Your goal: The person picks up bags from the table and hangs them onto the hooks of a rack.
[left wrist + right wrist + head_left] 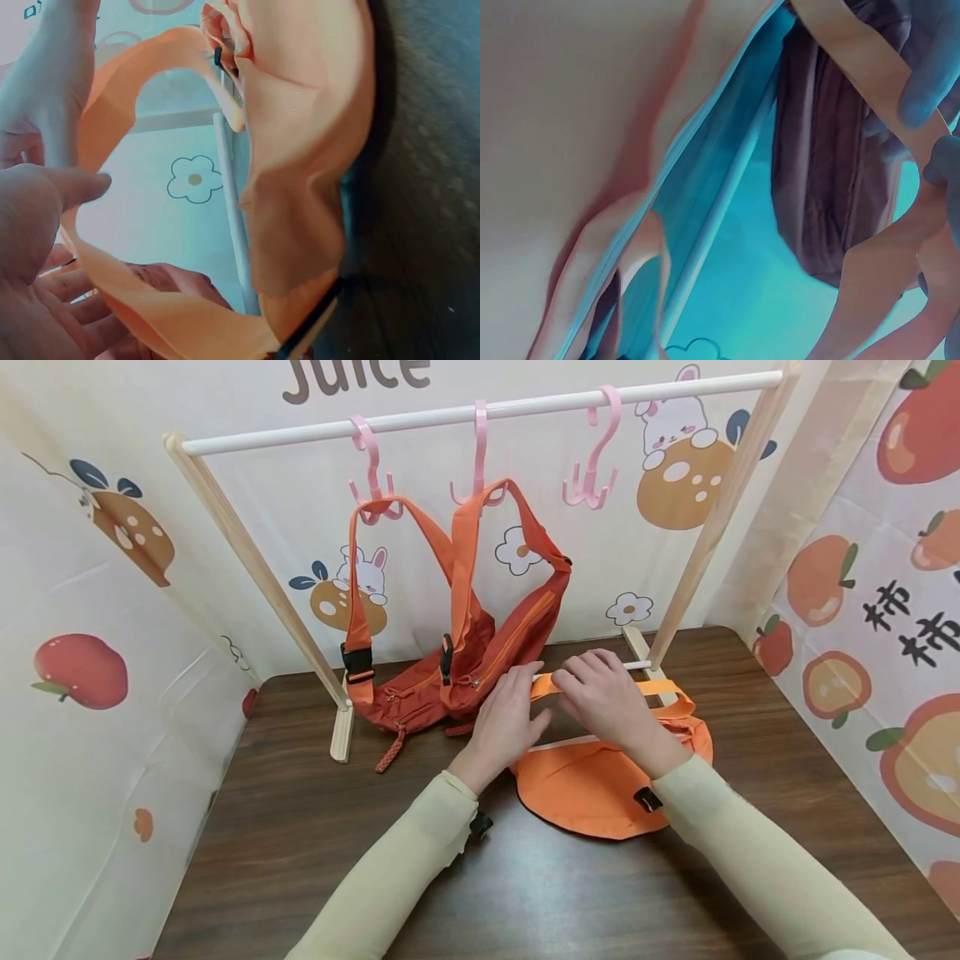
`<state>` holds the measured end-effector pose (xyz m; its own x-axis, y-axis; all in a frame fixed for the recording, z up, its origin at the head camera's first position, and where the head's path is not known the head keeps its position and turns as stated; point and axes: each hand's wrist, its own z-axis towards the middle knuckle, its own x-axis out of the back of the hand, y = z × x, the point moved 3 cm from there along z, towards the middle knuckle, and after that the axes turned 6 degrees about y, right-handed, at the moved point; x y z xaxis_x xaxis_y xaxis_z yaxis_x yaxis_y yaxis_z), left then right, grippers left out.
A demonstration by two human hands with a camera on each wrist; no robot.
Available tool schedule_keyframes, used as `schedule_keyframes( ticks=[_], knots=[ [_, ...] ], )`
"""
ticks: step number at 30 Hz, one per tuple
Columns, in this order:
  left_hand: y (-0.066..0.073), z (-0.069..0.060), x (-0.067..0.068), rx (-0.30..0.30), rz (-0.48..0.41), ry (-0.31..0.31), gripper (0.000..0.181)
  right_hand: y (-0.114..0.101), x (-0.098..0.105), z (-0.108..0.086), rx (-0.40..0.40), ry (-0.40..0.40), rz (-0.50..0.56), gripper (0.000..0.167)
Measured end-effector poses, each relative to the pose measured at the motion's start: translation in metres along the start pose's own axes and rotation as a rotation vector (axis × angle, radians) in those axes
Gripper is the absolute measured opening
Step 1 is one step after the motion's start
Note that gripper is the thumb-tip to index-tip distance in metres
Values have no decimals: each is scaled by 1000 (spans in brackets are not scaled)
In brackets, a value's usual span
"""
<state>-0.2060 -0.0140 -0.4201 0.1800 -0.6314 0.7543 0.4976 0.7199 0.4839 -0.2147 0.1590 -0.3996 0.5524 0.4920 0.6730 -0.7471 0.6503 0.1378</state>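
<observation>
An orange waist bag [585, 793] lies on the table with its strap [660, 687] raised in a loop. My right hand [611, 702] grips the strap above the bag, its fingers curled over it. My left hand [506, 718] is at the strap's left part, thumb apart from the fairly straight fingers; in the left wrist view the strap [112, 289] passes alongside those fingers. To the left, two dark-red waist bags [420, 697] hang by orange straps from the left and middle pink hooks [480, 452], their lower parts close to the table.
A wooden rack with a white rail [292, 437] stands at the table's back. Its right pink hook [592, 468] bears no bag. Printed cloth walls enclose the brown table [300, 852]. A black buckle [482, 824] shows beside my left sleeve.
</observation>
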Motion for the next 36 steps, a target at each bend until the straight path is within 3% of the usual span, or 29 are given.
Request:
schedule_keyframes(
  ticks=[7, 14, 21, 27, 36],
  knots=[
    [2, 6, -1, 40, -20, -6, 59, -19, 5, 6, 39, 39, 26, 19],
    [3, 6, 3, 60, -94, 45, 44, -27, 8, 6, -5, 37, 71, 21],
    [8, 7, 11, 5, -196, 113, 39, -26, 10, 3, -166, 39, 155, 45],
    [11, 7, 22, 19, -277, 165, 40, -17, 11, -2, -275, 16, 200, 59],
    [13, 5, 38, 41, -382, 236, 36, -3, 10, -16, -495, -138, 239, 67]
  ],
)
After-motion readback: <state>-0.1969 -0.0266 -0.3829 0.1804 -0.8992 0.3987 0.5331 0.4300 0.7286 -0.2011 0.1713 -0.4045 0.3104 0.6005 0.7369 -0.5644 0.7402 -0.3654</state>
